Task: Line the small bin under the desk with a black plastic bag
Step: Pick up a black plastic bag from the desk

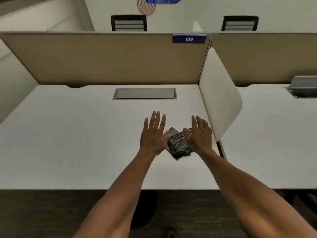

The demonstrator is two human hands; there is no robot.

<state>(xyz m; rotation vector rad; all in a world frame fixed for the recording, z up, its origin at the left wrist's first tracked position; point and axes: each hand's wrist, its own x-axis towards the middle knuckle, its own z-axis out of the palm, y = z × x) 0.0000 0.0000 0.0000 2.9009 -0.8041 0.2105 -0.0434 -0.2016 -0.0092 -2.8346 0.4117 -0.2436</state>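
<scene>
A folded black plastic bag (178,145) lies flat on the white desk (85,138), right of centre. My left hand (153,134) hovers over the bag's left edge, palm down, fingers spread and holding nothing. My right hand (199,136) is over the bag's right edge, also flat with fingers apart. A dark rounded shape (145,212) shows under the desk's front edge between my forearms; I cannot tell whether it is the small bin.
A tan partition (106,59) with a blue "109" plate (189,39) closes the back of the desk. A white side divider (219,97) stands just right of my right hand. A grey cable hatch (145,93) sits in the desktop. Two dark chairs are beyond.
</scene>
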